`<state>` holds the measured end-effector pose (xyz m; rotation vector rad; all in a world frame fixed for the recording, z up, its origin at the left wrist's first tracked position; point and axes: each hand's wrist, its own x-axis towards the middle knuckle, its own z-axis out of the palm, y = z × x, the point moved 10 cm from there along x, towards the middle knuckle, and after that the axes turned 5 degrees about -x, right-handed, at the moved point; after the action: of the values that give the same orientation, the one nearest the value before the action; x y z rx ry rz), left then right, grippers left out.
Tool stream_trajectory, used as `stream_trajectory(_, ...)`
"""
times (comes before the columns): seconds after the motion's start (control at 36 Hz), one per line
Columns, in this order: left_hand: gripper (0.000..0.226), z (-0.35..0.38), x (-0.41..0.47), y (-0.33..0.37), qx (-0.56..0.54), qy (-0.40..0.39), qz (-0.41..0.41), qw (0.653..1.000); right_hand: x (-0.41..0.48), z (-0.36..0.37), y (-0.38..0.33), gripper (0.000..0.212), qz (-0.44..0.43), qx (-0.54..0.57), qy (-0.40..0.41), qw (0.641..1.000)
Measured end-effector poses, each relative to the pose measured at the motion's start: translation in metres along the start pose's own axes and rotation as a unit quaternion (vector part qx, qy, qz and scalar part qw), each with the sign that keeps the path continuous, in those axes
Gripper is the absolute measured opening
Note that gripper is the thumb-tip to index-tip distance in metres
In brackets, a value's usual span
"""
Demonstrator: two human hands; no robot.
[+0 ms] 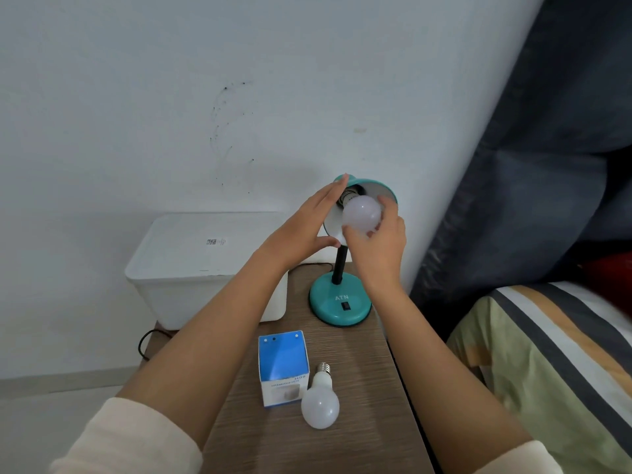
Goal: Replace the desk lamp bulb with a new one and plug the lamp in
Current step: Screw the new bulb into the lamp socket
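Note:
A teal desk lamp [340, 307] stands at the back of the wooden bedside table [362, 439], its shade [383, 190] tilted toward me. My left hand [304, 230] lies flat against the shade's left side, fingers straight, thumb under the rim. My right hand [379, 241] grips a white bulb [360, 213] with its fingertips; the bulb's screw base sits at the socket inside the shade. A second white bulb [319, 401] lies on the table near me, beside a blue and white bulb box [283, 367].
A white lidded plastic bin [205, 268] stands left of the lamp against the wall. A black cord [150, 340] runs behind it and hangs off the table's left edge. A bed with striped bedding [554, 364] lies close on the right.

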<state>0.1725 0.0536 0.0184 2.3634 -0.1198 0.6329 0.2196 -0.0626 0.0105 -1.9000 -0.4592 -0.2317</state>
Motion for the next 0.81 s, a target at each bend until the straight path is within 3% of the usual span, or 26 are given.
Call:
stream_trajectory(0.11,0.098,0.0,0.0,0.0,-0.002,0.0,0.005,1.0,-0.002,0.004,-0.019,0.058,-0.078,-0.045,-0.008,0.996)
stream_trajectory(0.28,0.098,0.0,-0.001,-0.001,-0.003,-0.001,0.002,1.0,0.0,0.0,-0.02,0.055,-0.094,-0.084,-0.007,0.992)
stream_trajectory(0.56,0.1,0.001,-0.001,-0.004,-0.002,0.0,-0.005,1.0,0.002,0.002,-0.008,0.055,-0.065,-0.104,-0.011,0.992)
stream_trajectory(0.67,0.102,0.0,0.0,-0.006,-0.006,-0.003,-0.009,1.0,0.006,0.004,0.001,0.065,-0.017,-0.054,-0.02,0.998)
stream_trajectory(0.81,0.101,-0.001,0.0,-0.007,-0.011,-0.002,-0.009,1.0,0.008,0.004,0.003,0.055,-0.021,-0.058,-0.03,0.998)
